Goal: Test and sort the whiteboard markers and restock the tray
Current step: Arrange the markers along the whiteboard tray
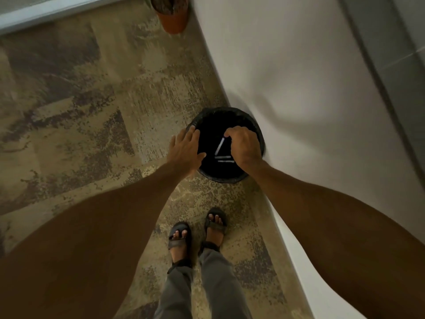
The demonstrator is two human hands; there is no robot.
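Three pale markers [222, 157] lie at the bottom of a round black bin [220, 180]. Two of them lie level and side by side, close together, towards the near side. The slanted marker [220, 146] runs up from their left ends towards the far right. Its upper end sits right at the fingertips of the right hand [245, 143].

That hand is over the right half of the bin's mouth, knuckles up, with the fingers curled downward. Thumb and forefinger are drawn close together just above the slanted marker's tip. The picture is too dark and blurred there to tell whether they pinch that tip or hold nothing.

The left hand [185, 148] is released. Its fingers are straight and a little spread, the palm faces down over the bin's left rim, and the fingertips reach the far-left edge. The thumb points in over the dark opening.

A crinkled black bag [230, 110] lines the bin and is folded over the rim. The bin stands on the carpet [92, 100], which is mottled in tan and dark grey. Its right side touches the foot of a white wall [299, 65].

Farther along the same wall, near the top of the view, stands a terracotta pot [173, 23] holding a plant.

Both bare forearms reach in from the lower corners. Between them, below the bin, are two feet in dark sandals [179, 236] and grey trousers [216, 284].
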